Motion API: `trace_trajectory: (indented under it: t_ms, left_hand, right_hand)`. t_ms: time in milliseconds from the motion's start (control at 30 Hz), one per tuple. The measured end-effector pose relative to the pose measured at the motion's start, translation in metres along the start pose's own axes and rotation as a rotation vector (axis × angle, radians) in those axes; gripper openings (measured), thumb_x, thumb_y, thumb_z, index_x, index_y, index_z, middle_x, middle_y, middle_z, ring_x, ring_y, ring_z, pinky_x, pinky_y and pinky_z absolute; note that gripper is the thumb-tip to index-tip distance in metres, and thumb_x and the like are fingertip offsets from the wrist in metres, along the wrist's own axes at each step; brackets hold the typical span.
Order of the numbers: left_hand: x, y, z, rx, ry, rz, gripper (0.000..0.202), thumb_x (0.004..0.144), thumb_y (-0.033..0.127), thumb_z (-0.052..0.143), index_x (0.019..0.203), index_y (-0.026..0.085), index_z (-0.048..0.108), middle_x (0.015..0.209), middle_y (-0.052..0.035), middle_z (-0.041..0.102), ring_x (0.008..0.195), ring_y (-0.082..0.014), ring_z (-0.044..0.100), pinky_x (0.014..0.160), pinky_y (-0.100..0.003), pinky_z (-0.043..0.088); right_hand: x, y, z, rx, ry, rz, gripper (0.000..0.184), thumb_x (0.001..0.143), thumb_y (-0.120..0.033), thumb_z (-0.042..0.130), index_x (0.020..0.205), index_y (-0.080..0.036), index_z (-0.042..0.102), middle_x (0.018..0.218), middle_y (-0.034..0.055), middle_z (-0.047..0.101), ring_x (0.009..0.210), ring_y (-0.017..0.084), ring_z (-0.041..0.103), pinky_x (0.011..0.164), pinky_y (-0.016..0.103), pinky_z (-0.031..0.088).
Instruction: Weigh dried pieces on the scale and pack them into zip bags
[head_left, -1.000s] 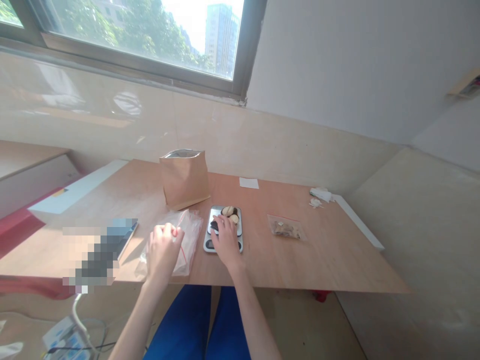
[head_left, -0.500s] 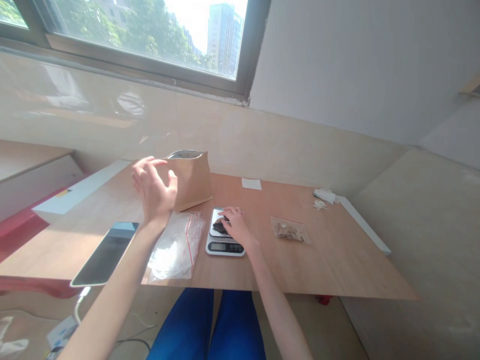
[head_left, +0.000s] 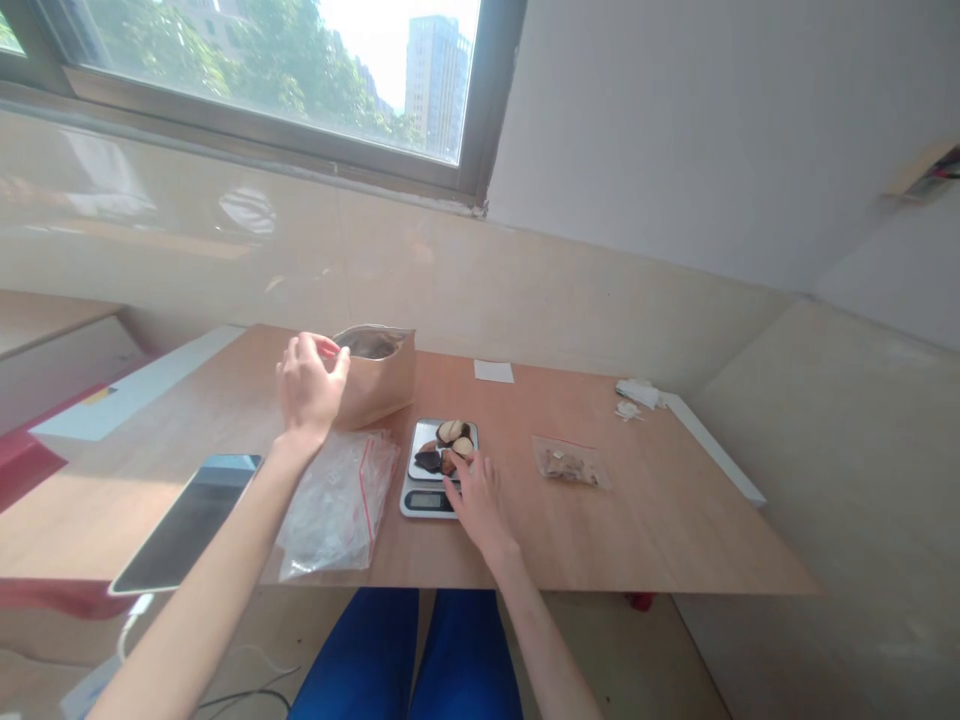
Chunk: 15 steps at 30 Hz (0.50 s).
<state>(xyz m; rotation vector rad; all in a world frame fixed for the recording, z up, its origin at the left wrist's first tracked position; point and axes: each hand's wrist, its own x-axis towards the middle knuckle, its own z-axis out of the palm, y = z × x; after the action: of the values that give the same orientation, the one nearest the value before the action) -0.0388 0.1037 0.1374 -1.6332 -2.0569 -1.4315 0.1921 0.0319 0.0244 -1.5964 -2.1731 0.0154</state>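
Note:
My left hand [head_left: 311, 385] is at the near-left rim of a brown paper bag [head_left: 379, 385], thumb and fingers curled together on its edge. The bag stands with its mouth open, silvery inside. My right hand [head_left: 476, 495] reaches over the front right of a white kitchen scale [head_left: 415, 500], fingers apart. Its fingertips are by the dark and cream pieces, which look like dried mushrooms [head_left: 450, 432], on the metal plate. Part of the scale's front panel is hidden under that hand; the display's reading is too small to make out.
Clear zip bags [head_left: 334, 510] lie left of the scale, beside a phone [head_left: 191, 520]. To the right is a small zip bag of brown bits [head_left: 570, 463]. A white paper [head_left: 493, 372] and crumpled tissue [head_left: 637, 393] lie toward the wall.
My left hand has gone from spread fingers to curled at the bag's rim, and the bag's mouth shows wider. My right hand has drawn back toward me, uncovering the pieces on the scale.

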Motion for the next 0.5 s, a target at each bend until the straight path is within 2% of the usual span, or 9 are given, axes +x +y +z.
trace_trajectory:
  t_ms: [133,233,367,433,500]
  left_hand:
    - [-0.026,0.003,-0.010,-0.061,-0.022,-0.039,0.017,0.071,0.025,0.053,0.085,0.018,0.047,0.088,-0.0071,0.053,0.084,-0.0218,0.057,0.081,-0.039,0.047]
    - [-0.044,0.000,-0.014,-0.130,-0.114,-0.097,0.025,0.069,0.021,0.052,0.093,0.017,0.050,0.098,-0.0079,0.054,0.082,-0.0195,0.059,0.082,-0.038,0.048]
    - [-0.065,-0.005,-0.021,-0.274,-0.322,-0.117,0.029,0.079,0.036,0.050,0.102,0.021,0.058,0.118,-0.0076,0.058,0.093,-0.0199,0.063,0.081,-0.032,0.049]
    - [-0.072,-0.008,-0.024,-0.281,-0.401,-0.100,0.034,0.082,0.046,0.045,0.103,0.024,0.062,0.116,-0.0052,0.063,0.093,-0.0200,0.064,0.079,-0.029,0.049]
    - [-0.079,-0.010,-0.028,-0.231,-0.422,-0.072,0.037,0.083,0.050,0.044,0.102,0.026,0.064,0.107,-0.0032,0.068,0.092,-0.0207,0.066,0.075,-0.027,0.049]
  right_hand:
    - [-0.004,-0.002,0.003,-0.019,-0.003,-0.008,0.028,0.085,-0.027,0.054,0.111,-0.018,0.059,0.100,0.0123,0.052,0.089,0.026,0.051,0.076,0.041,0.044]
    - [-0.013,0.000,0.004,0.022,0.020,-0.003,0.020,0.085,-0.021,0.053,0.103,-0.018,0.060,0.100,0.0111,0.053,0.091,0.026,0.052,0.077,0.040,0.045]
    - [-0.031,0.016,0.005,0.201,0.130,0.037,0.014,0.085,-0.021,0.049,0.094,-0.019,0.060,0.097,0.0078,0.053,0.091,0.022,0.054,0.078,0.036,0.046]
    - [-0.039,0.033,0.007,0.262,0.213,0.098,0.015,0.088,-0.024,0.046,0.090,-0.019,0.060,0.094,0.0073,0.054,0.088,0.020,0.055,0.077,0.034,0.047]
    - [-0.045,0.052,0.009,0.216,0.297,0.175,0.021,0.090,-0.029,0.042,0.087,-0.018,0.060,0.091,0.0082,0.054,0.086,0.021,0.055,0.076,0.036,0.047]
